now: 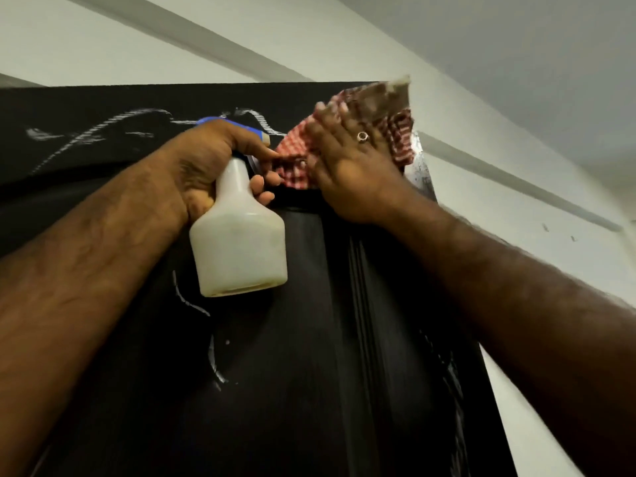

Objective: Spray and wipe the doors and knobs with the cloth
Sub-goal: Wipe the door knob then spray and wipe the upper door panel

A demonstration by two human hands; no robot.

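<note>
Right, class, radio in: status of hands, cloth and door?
Left hand grips bottle. Right hand flat on cloth, pressed to door top. Nothing in the way.

Single head-worn view, tilted steeply upward, close to the dark door (309,373), ceiling (516,46) above

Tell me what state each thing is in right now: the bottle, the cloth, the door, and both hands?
Spray bottle: upright, gripped at its neck, pale liquid inside.
Checked cloth: crumpled, pressed flat against the door's top right corner.
Dark door: wet, with streaks and drips on its surface.
Left hand: grips the spray bottle, a finger by the trigger.
Right hand: fingers straight, presses the cloth on the door.
Ring: worn on the right hand.
</note>
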